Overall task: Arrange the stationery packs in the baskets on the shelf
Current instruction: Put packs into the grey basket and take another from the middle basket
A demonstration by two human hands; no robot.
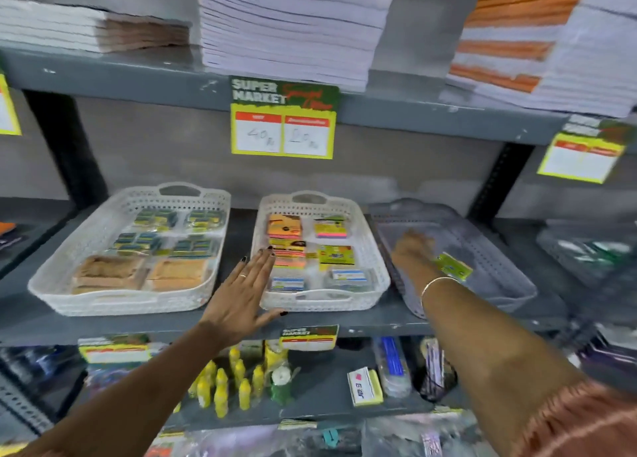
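Tag (284, 117) reads "SUPER MARKET" above white basket (370, 267)

Three baskets are sitting side by side on the grey shelf (310, 322): left white basket (51, 284) holding packs, middle white basket (372, 274) holding colourful packs (334, 256), right grey basket (499, 270) holding a green pack (453, 267).

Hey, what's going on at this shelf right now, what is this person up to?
A person is sorting stationery packs into baskets on a shop shelf. The right hand reaches into the grey basket, with a small green pack at the wrist; the blur hides whether it is gripped. The left hand is spread flat and open at the near left corner of the middle white basket, which is full of colourful packs. The left white basket is filled too.
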